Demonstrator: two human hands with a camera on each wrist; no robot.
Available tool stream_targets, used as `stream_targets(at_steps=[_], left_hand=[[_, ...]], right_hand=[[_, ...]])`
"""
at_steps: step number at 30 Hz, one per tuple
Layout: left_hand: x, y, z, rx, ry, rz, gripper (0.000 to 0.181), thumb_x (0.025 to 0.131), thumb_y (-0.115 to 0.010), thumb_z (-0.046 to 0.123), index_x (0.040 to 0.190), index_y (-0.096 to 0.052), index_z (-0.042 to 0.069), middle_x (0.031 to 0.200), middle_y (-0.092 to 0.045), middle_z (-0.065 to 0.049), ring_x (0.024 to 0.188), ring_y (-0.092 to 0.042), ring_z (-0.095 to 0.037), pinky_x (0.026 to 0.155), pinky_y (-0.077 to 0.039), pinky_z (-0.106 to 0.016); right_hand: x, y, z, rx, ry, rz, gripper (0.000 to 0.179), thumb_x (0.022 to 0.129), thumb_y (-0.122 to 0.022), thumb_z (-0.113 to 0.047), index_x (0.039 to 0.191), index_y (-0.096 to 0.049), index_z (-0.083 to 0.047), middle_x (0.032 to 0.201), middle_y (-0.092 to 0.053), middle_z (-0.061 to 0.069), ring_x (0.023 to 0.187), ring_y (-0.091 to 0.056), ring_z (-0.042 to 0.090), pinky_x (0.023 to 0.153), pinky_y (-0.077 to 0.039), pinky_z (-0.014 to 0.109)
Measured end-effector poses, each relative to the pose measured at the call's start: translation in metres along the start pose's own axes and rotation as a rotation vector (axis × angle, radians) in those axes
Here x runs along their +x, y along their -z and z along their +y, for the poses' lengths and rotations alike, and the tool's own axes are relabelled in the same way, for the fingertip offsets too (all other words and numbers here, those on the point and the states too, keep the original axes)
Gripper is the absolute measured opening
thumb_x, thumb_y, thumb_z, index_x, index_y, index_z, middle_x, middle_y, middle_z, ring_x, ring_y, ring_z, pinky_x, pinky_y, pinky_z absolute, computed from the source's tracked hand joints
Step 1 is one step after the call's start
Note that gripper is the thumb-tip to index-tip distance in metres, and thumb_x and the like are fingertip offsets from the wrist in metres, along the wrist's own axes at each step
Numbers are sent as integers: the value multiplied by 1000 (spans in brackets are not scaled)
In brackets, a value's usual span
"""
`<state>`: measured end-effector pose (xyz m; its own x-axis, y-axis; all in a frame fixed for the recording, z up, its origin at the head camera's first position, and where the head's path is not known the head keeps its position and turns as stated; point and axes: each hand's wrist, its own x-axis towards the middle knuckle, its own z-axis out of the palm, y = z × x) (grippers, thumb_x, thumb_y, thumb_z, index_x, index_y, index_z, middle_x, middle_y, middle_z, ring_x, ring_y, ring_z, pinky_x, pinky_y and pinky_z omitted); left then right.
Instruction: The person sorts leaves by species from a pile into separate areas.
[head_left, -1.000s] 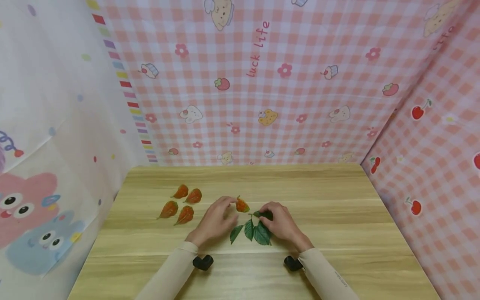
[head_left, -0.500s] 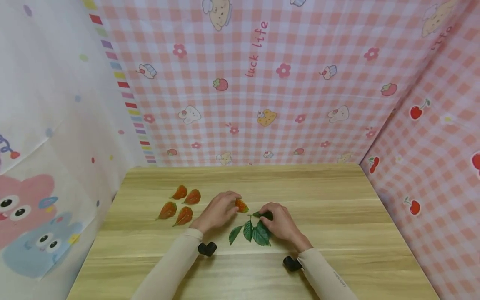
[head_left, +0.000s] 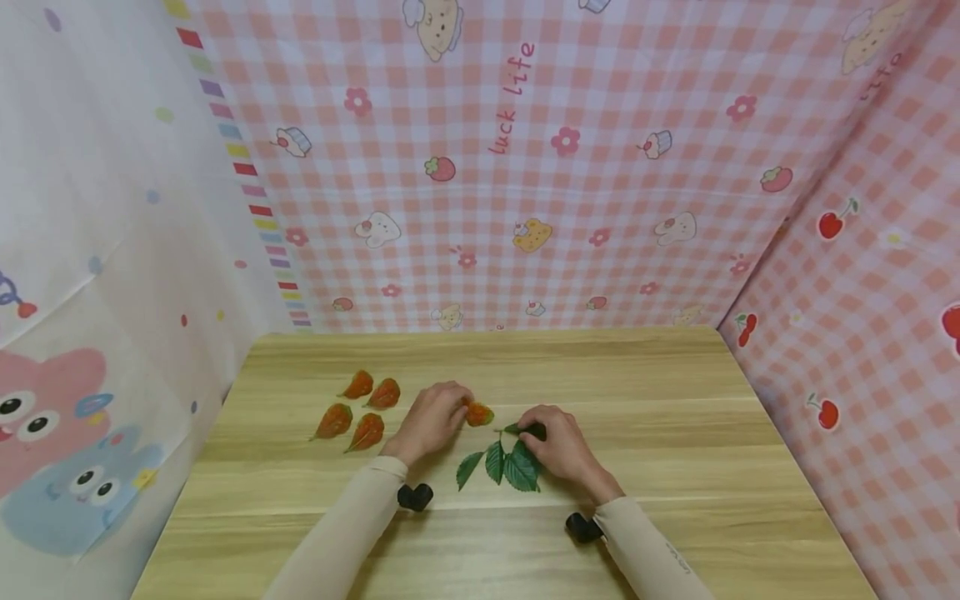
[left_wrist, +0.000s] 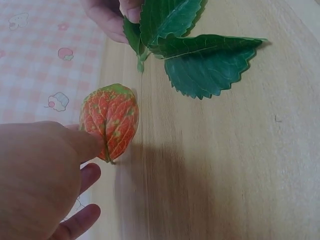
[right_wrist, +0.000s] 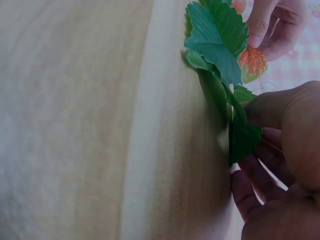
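Note:
My left hand (head_left: pixel 432 421) pinches the stem end of a red-orange leaf (left_wrist: pixel 114 117) between thumb and fingers. The leaf has yellow-green spots and a green edge, and its broad end points away from the hand. A sprig of serrated dark green leaves (head_left: pixel 521 467) lies to the right, nearer the person. My right hand (head_left: pixel 564 446) grips one leaf of this sprig, which its fingers partly cover. In the right wrist view, the thumb lies over the green leaf (right_wrist: pixel 246 140) with fingers beneath it. The red-orange leaf is close beside the sprig's stem.
Several more red-orange leaves (head_left: pixel 332 421) lie in a cluster left of the left hand on the wooden table (head_left: pixel 637 375). A pink checked cloth (head_left: pixel 480 200) stands along the back, with more printed cloth at both sides. Black wrist cameras (head_left: pixel 415 497) are on the forearms.
My left hand has come from beside the red-orange leaf to pinch its stem end. The leaf has turned, its stem swinging from upward to leftward. The right hand keeps its hold on the sprig.

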<state>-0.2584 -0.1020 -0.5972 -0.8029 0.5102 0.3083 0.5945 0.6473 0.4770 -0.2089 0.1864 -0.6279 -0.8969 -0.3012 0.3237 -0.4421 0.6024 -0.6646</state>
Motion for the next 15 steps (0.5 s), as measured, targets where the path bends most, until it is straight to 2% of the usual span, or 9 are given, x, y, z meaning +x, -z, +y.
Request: stream_targets(at_steps=[1,3,5,7,8,11,15], left_hand=[[-1,-5,-10,1,-16,6,10,109,-75,12,114,-83,9,113,-83,-7,103,-77,-25,93,-64,-48],[-2,-6,-11,-5,-4,-2,9,109,-75,16,110,-83,12,108,-83,-5,98,-75,-22,90,-63,-45],[-3,2,-2,-37,30,-25,8,109,-76,17,107,-83,13,105,-82,-3,95,-74,-20,89,-63,-43],[-4,13,13,-46,65,-53,8,109,-77,16,104,-83,12,103,-82,-3,94,-74,-19,88,-63,-42],[-4,19,24,-50,103,-69,5,106,-79,12,102,-82,11,101,-82,-5,92,-73,-19,86,-63,-43],[-5,25,34,-39,141,-93,7,107,-78,12,103,-82,11,102,-82,-3,93,-73,-16,87,-63,-39],[-7,28,38,-45,168,-105,7,109,-76,13,106,-83,11,105,-83,-3,93,-72,-14,87,-62,-37]], right_hand=[[0,-1,2,-5,2,2,6,100,-86,-14,104,-84,-18,114,-83,3,113,-76,30,101,-61,54],[0,-2,2,-3,-14,-1,7,100,-85,-14,105,-85,-20,114,-84,3,114,-76,30,103,-61,56],[0,0,0,-5,-18,-1,4,101,-85,-15,104,-85,-18,114,-84,2,114,-76,30,103,-61,56],[0,2,-5,0,-24,2,3,102,-85,-15,103,-85,-18,113,-84,3,113,-76,29,102,-61,55],[0,4,-8,0,-19,3,3,102,-84,-14,104,-85,-16,113,-84,4,112,-76,29,101,-62,54],[0,9,-20,4,-29,2,1,101,-84,-11,101,-84,-12,112,-84,6,111,-76,32,101,-62,57],[1,14,-32,-3,-65,-9,2,101,-83,-9,99,-83,-8,112,-84,6,113,-77,35,104,-61,63]])
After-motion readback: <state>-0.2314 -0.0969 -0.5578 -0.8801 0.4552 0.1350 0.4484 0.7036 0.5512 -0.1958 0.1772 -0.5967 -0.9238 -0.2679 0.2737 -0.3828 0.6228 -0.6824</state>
